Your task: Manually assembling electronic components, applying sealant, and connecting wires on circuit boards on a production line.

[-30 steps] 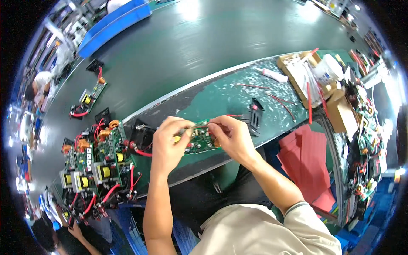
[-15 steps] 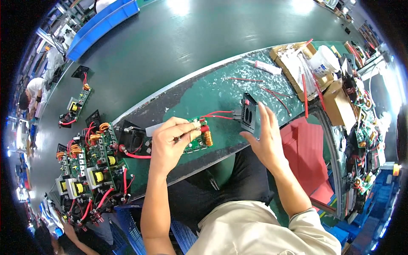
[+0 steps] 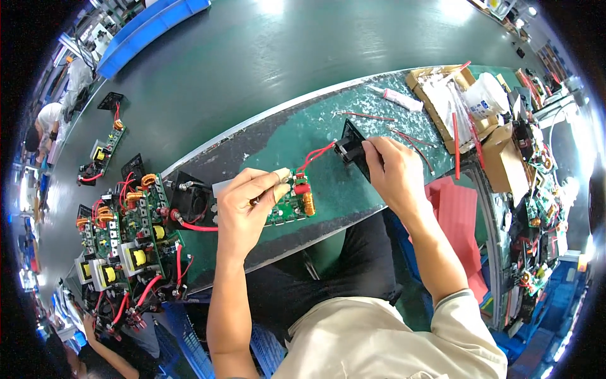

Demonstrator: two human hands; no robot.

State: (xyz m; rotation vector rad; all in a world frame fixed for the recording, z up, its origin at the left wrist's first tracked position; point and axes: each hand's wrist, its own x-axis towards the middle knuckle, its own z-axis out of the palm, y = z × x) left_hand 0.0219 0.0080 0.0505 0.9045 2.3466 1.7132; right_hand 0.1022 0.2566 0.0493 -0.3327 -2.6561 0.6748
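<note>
A green circuit board (image 3: 291, 210) with a copper coil and a red part lies on the bench in front of me. At its upper edge my left hand (image 3: 243, 205) is closed in a pinch; what is between the fingertips is too small to make out. Two red wires (image 3: 319, 151) run from the board to a black end panel (image 3: 357, 146) with sockets on its back. My right hand (image 3: 399, 174) grips that panel by its right side and holds it tilted. A black fan (image 3: 189, 201) and a thick red cable (image 3: 199, 227) lie left of my left hand.
Several boards with yellow transformers (image 3: 136, 258) stand crowded at the left edge. Loose red wires (image 3: 413, 148) and a white tube (image 3: 402, 99) lie at the back right, by a cardboard tray (image 3: 464, 146) and a white tub (image 3: 486, 95). Red sheets (image 3: 456, 215) are below right.
My right hand, open beside the panel before, has closed on it. The panel has turned and shifted a little left, and its red wires now bend upward. My left hand stays at the board.
</note>
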